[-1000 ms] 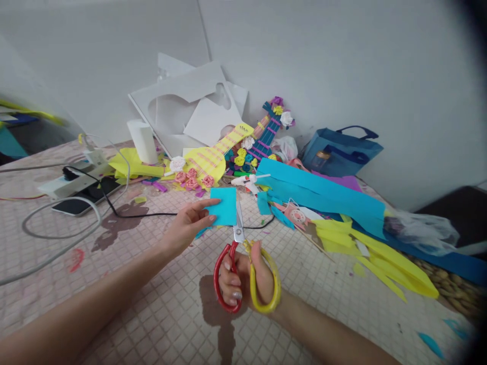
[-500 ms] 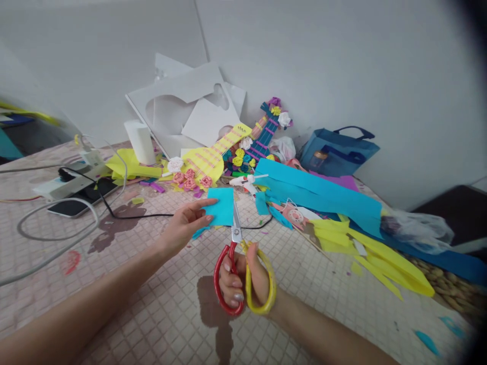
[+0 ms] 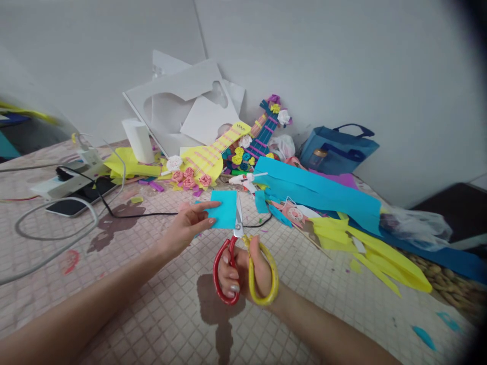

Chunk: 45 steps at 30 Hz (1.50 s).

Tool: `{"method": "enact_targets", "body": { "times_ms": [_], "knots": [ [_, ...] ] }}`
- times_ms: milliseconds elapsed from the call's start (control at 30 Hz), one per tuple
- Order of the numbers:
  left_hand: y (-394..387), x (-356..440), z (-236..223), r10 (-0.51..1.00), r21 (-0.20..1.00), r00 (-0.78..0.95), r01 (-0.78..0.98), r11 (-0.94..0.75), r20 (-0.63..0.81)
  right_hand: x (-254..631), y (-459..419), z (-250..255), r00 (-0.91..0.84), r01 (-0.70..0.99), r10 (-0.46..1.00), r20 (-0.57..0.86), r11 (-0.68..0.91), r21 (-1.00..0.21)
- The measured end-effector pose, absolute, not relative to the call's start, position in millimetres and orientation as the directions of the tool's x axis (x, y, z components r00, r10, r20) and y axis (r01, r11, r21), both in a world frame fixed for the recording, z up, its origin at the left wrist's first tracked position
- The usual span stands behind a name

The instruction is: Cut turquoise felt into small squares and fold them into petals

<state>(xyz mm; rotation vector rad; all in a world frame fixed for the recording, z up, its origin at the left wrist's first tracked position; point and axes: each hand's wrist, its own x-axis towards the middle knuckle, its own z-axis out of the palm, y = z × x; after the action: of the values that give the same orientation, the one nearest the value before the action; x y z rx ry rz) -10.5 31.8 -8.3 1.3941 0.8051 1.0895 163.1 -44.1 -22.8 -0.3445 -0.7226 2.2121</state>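
Note:
Pinched between the thumb and fingers of my left hand is a square of bright blue paper, held up above the table. My right hand grips a pair of scissors with one red and one yellow handle, fingers through the loops. The blades point upward along the right edge of the blue square. Whether they touch the paper I cannot tell. Behind the square lie a white glue gun and a small blue scrap.
A yellow paper guitar with paper roses leans by white cut-out board. Long blue paper and yellow strips lie right. A blue bag stands behind. At left are a power strip, phone and cables.
The blue square has shifted slightly right and down with my left hand. The scissors' handles are spread a little wider, and the blades stay by the paper's right edge.

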Motion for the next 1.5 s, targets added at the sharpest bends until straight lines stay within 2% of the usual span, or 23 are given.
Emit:
{"method": "enact_targets", "body": {
  "times_ms": [367, 533, 800, 1200, 1500],
  "knots": [
    [32, -11, -3, 0.93, 0.98, 0.314, -0.12, -0.16, 0.191, 163, -42, -29, -0.625, -0.588, 0.779, -0.039, -0.503, -0.634],
    [32, -11, -3, 0.922, 0.981, 0.346, -0.138, -0.137, 0.177, 164, -43, -26, -0.613, -0.55, 0.784, -0.097, -0.512, -0.66],
    [28, -9, -2, 0.905, 0.987, 0.407, -0.143, -0.071, 0.124, 168, -40, -24, -0.606, -0.557, 0.792, -0.082, -0.496, -0.666],
    [30, -10, -2, 0.9, 0.984, 0.414, -0.157, -0.079, 0.138, 167, -38, -33, -0.614, -0.58, 0.787, -0.063, -0.504, -0.641],
    [32, -12, -4, 0.904, 0.988, 0.409, -0.134, -0.076, 0.125, 169, -37, -31, -0.578, -0.572, 0.813, -0.072, -0.467, -0.675]
  ]
}}
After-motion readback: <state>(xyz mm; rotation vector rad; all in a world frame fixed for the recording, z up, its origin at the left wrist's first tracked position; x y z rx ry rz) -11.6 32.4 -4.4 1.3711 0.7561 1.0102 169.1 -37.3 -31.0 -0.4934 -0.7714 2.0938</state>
